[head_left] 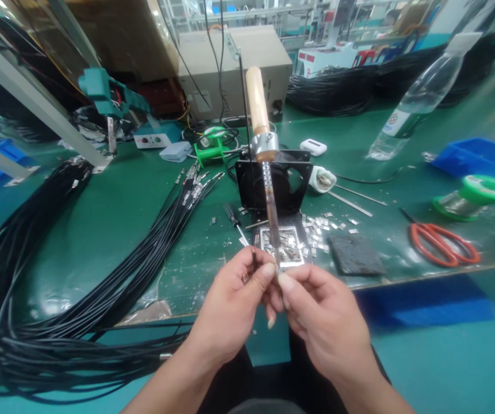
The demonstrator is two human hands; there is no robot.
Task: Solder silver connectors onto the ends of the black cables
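Note:
My left hand (234,299) is closed in a pinch, and a bit of thin black cable (254,256) shows at its fingers. Facing it, my right hand (327,316) pinches a small metal piece (279,271), mostly hidden by the fingertips. Just above them is the tip of a wooden-handled soldering iron (269,195), held pointing down in a stand by a metal clamp (265,144). Behind the fingertips, a white-rimmed tray (301,253) holds many small metal pieces, with more scattered to its right.
Bundled black cables (144,270) lie on the left. A black fan (273,184) stands behind the iron. To the right are a dark pad (356,256), orange-handled scissors (441,244), a solder spool (467,201), a water bottle (423,98) and a blue bin (480,164). A screwdriver (233,218) lies left of the tray.

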